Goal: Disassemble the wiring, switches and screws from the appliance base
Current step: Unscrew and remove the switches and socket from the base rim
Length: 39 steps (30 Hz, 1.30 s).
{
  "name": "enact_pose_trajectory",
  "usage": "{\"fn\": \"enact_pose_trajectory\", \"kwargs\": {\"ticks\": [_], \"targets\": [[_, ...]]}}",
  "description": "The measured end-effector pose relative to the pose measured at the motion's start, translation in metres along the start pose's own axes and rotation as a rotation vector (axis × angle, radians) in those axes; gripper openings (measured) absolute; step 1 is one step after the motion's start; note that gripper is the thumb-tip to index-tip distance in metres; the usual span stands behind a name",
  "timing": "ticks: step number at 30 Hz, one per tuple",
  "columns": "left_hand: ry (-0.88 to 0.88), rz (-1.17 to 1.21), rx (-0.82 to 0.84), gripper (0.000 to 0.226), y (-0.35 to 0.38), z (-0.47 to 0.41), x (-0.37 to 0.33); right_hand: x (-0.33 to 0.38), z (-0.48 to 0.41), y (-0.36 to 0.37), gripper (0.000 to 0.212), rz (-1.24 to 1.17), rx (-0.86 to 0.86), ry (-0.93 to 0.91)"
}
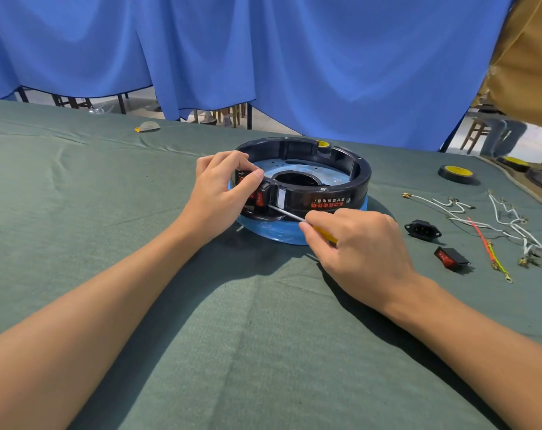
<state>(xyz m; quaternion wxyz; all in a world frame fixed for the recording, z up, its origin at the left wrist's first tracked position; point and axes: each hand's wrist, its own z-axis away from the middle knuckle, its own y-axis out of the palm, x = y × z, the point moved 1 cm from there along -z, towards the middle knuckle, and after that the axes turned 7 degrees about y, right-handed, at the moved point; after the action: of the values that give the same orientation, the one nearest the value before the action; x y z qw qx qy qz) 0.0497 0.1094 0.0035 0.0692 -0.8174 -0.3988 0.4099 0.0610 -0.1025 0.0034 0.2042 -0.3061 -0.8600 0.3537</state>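
- The black appliance base sits mid-table on green cloth.
- The left hand curls over its left rim, pinching a red switch.
- The right hand grips a screwdriver, tip beside that switch.
- A loose switch and wires lie right.

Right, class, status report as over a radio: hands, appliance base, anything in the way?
Left hand grips appliance base rim. Right hand holds screwdriver, tip at mounted red switch. Loose switch, socket, wires lie clear on the right.
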Motion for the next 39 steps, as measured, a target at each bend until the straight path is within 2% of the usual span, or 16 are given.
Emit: {"fn": "enact_pose_trajectory", "kwargs": {"ticks": [7,12,15,18,23,27,31,36,39], "targets": [[-0.014,0.049,0.057,0.019,0.000,-0.001,0.000,0.002,-0.018,-0.003,0.032,-0.061,0.082,-0.005],[-0.033,0.112,0.050,0.012,0.000,-0.002,0.004,-0.001,-0.022,0.000,0.026,-0.229,0.109,0.083],[-0.048,0.123,0.048,0.011,0.000,-0.003,0.004,-0.009,-0.026,0.003,0.016,-0.371,0.213,0.177],[-0.068,0.150,0.042,0.013,-0.001,-0.004,0.005,-0.011,-0.028,0.008,0.015,-0.467,0.281,0.248],[-0.070,0.214,0.062,0.015,-0.002,-0.005,0.007,-0.006,-0.020,0.009,0.019,-0.407,0.210,0.171],[-0.055,0.235,0.078,0.015,-0.003,-0.005,0.010,-0.009,-0.010,0.001,0.018,-0.371,0.039,0.089],[-0.041,0.233,0.085,0.016,-0.004,-0.006,0.015,-0.006,-0.012,-0.010,0.019,-0.432,-0.074,0.110],[-0.014,0.232,0.085,0.020,-0.004,-0.007,0.018,0.005,-0.019,-0.007,0.022,-0.303,0.013,0.172],[-0.018,0.223,0.085,0.015,-0.005,-0.007,0.019,0.013,-0.023,-0.010,0.021,-0.275,0.054,0.117]]}}
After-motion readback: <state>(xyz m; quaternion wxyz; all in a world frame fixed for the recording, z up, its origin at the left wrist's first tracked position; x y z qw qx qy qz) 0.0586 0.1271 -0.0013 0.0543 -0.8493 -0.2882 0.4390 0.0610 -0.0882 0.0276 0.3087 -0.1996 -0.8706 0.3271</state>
